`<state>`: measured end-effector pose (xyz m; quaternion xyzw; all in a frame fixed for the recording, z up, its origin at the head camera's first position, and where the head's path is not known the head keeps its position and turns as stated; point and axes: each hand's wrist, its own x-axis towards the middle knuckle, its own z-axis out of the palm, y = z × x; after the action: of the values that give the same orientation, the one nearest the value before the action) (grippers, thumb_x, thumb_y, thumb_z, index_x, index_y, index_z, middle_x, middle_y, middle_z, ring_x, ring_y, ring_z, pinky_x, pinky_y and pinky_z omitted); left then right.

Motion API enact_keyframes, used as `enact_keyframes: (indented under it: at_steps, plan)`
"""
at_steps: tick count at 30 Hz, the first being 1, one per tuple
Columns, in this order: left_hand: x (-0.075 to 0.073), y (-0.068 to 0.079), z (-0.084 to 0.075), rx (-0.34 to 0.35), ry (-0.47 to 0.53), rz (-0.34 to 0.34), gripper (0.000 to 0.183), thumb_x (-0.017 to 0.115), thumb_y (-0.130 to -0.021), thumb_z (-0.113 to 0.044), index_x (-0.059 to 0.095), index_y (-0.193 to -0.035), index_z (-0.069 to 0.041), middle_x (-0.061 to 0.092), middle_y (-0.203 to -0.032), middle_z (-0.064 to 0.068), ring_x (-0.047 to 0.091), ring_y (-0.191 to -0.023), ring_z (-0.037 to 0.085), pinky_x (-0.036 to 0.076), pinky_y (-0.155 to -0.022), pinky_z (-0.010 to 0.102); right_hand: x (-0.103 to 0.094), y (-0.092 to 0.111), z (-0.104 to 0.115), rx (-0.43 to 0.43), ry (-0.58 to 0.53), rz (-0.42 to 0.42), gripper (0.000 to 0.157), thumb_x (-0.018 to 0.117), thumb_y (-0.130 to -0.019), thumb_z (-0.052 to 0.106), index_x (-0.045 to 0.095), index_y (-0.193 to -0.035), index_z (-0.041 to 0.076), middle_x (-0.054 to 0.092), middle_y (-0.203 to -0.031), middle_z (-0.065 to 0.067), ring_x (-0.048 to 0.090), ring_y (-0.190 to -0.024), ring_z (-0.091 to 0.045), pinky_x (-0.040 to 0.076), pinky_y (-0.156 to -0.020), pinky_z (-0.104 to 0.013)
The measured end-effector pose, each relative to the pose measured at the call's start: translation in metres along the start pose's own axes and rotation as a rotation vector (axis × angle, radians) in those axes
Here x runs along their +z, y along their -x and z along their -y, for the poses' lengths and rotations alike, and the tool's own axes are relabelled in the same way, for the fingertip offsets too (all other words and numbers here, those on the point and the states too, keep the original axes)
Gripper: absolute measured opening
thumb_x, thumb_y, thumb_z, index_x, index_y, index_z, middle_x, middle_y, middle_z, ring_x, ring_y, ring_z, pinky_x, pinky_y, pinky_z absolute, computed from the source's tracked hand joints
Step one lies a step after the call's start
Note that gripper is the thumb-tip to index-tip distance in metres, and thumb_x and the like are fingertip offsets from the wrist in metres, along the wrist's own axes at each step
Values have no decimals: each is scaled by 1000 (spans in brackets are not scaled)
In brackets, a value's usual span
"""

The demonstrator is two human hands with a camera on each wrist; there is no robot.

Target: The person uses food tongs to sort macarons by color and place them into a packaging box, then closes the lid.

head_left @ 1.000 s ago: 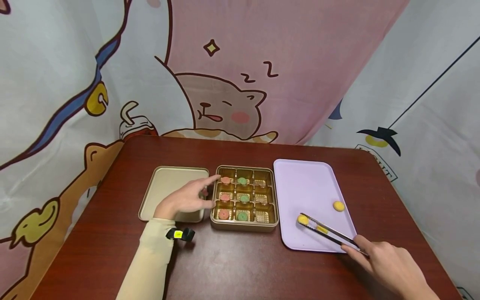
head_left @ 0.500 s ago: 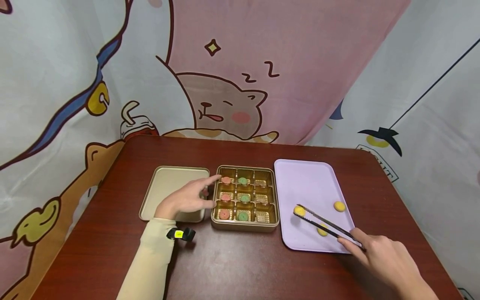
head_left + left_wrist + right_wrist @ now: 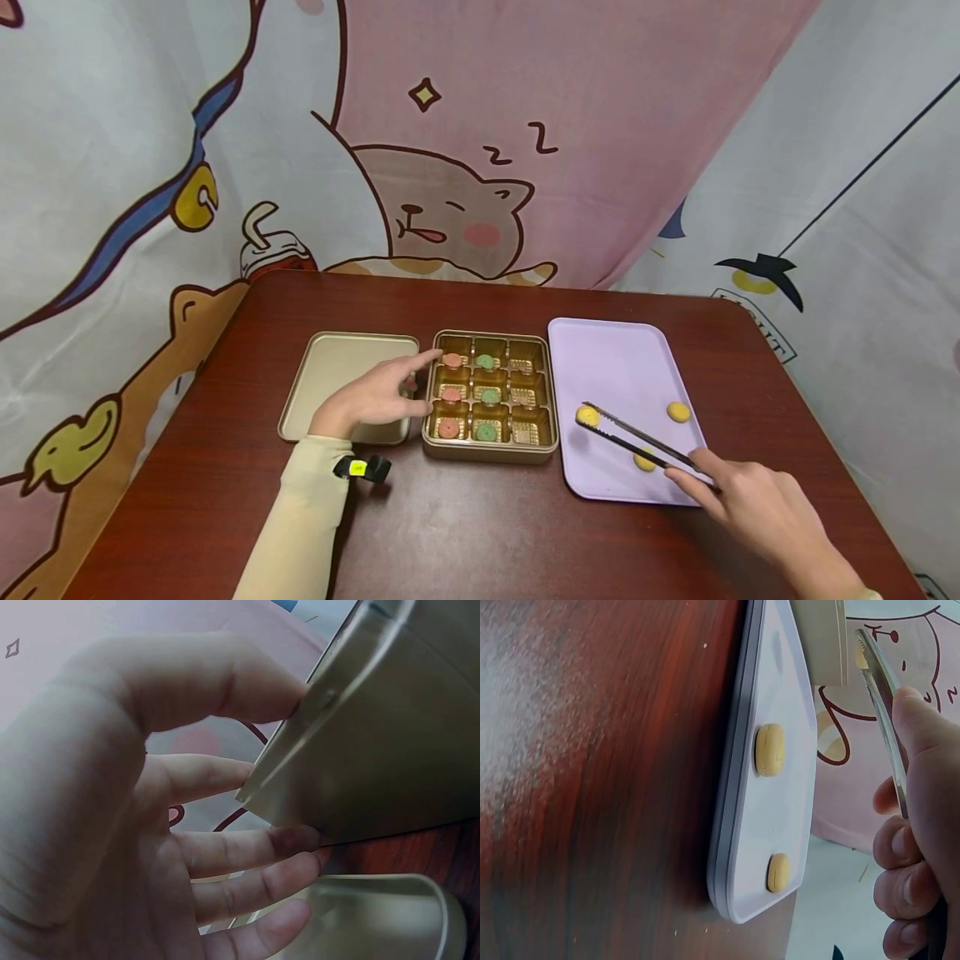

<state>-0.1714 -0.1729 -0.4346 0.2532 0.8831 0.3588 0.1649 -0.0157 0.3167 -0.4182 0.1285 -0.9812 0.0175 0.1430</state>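
Note:
My right hand (image 3: 761,504) grips metal tongs (image 3: 885,724), whose tips pinch a round yellow cookie (image 3: 588,417) above the left side of the lilac tray (image 3: 607,358). Two more yellow cookies lie on that tray, one (image 3: 678,412) by its right edge and one (image 3: 644,460) partly behind the tongs. My left hand (image 3: 371,394) touches the left side of a gold tin (image 3: 487,454), thumb and index finger spread along its rim. In the tin's divided insert, pink cookies (image 3: 448,428) fill the left column and green cookies (image 3: 486,432) the middle one; the right column shows bare gold.
A flat gold lid (image 3: 324,375) lies left of the tin, partly under my left hand. Tin and tray stand side by side on the dark red-brown table (image 3: 465,533). Behind the table hangs a cartoon-printed curtain (image 3: 600,167).
My right hand has carried the tongs and the yellow cookie up off the tray's lower part and leftward toward the tin. The left hand and the tin have stayed put.

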Motion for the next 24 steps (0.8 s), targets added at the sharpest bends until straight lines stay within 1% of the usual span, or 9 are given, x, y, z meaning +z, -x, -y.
enact_keyframes:
  at_steps: [4,10,18,24]
  plan:
    - [0,0,0,-6,0,1,92,75,-89,-22,29,-168,-17,48,-159,13,62,-118,25,49,-103,51,2,-3,2,-35,-5,-26,44,82,-86,49,44,-74,31,20,-55,20,21,-49,0,19,-43,-25]
    - [0,0,0,-14,3,3,92,75,-89,-21,28,-168,-18,47,-160,13,61,-120,26,49,-102,51,4,-10,10,-80,-6,-34,43,83,-85,49,45,-75,31,21,-55,21,21,-49,0,18,-43,-24]
    - [0,0,-1,-19,22,2,92,74,-89,-19,28,-168,-24,45,-162,11,60,-122,27,49,-103,51,8,-19,22,-159,-19,-37,38,81,-86,50,49,-77,31,23,-56,24,20,-48,2,17,-43,-22]
    - [0,1,-1,-24,18,2,92,75,-89,-20,28,-168,-22,47,-159,11,60,-120,26,49,-102,50,12,-26,29,-210,-33,-74,38,80,-87,52,49,-78,32,23,-57,25,20,-48,2,17,-43,-21]
